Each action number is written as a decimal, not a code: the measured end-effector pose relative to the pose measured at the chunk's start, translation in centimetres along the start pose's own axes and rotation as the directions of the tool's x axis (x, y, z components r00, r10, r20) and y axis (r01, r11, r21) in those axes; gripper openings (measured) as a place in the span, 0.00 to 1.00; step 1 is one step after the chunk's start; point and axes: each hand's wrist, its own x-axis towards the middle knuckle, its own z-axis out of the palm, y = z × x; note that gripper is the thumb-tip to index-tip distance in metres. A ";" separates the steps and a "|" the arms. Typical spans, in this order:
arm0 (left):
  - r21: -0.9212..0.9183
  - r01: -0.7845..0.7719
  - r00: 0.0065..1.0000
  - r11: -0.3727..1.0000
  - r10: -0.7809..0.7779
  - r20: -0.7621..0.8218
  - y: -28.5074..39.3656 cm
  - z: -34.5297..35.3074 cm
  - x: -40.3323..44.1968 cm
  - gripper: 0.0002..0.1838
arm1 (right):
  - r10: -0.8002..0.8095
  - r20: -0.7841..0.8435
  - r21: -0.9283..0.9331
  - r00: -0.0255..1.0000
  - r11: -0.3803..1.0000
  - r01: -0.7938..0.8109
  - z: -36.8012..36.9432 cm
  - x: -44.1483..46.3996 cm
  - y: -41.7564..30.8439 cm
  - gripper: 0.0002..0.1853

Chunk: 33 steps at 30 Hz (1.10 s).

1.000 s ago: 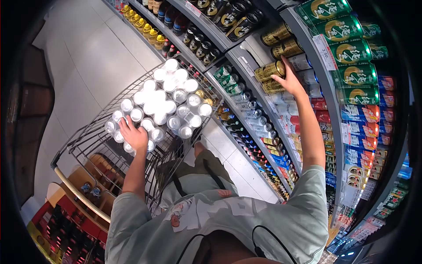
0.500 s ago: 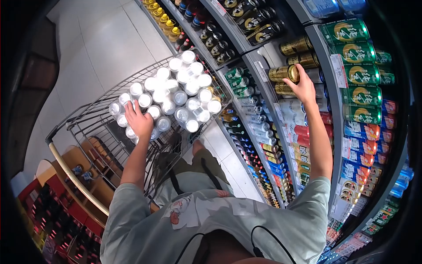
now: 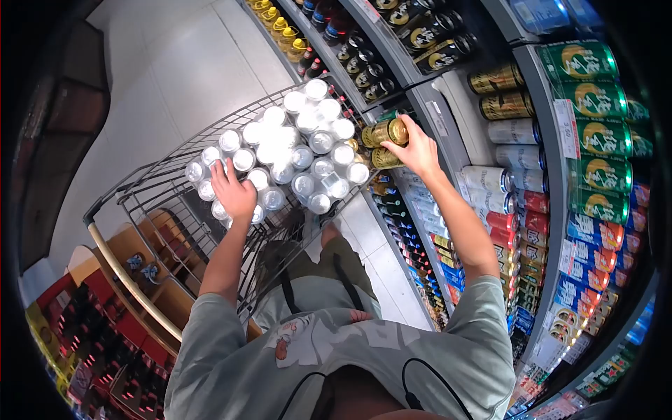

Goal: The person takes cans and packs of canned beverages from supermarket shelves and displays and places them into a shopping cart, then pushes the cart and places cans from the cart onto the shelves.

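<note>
My right hand (image 3: 418, 152) is closed around two gold cans (image 3: 382, 133), one beside the other, in the gap between the shelf and the cart's far right corner. The thumb lies across the cans and the fingers wrap their ends. My left hand (image 3: 235, 199) rests with fingers spread on the tops of several silver-topped cans (image 3: 302, 155) packed upright in a wire shopping cart (image 3: 140, 179). Glare washes out the middle lids. A few gold cans show partly at the cart's right edge, near the held pair.
Shelves of drinks run along the right, with more gold cans (image 3: 505, 105) lying on one level and green cans (image 3: 598, 133) on a higher one. The cart's handle (image 3: 133, 285) is at lower left. Yellow-capped bottles (image 3: 281, 26) stand at the top. Tiled floor (image 3: 182, 63) lies beyond the cart.
My right hand has drawn the gold cans off the shelf and moved them left toward the cart, uncovering a white strip on the shelf. My left hand stays on the silver-topped cans.
</note>
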 end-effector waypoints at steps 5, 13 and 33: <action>-0.018 0.032 0.999 0.999 -0.031 0.040 -0.1 -0.2 0.2 0.38 | -0.084 0.034 -0.048 0.996 0.995 0.085 7.4 0.4 2.1 0.41; -0.017 0.019 0.999 1.000 -0.019 0.031 0.9 0.3 0.4 0.38 | -0.175 -0.003 -0.046 0.985 0.984 0.175 10.9 0.4 2.2 0.39; 0.006 0.007 1.000 1.000 -0.007 0.010 0.5 0.2 0.7 0.37 | 0.029 0.099 0.473 0.995 0.878 -0.073 11.7 -0.7 0.6 0.35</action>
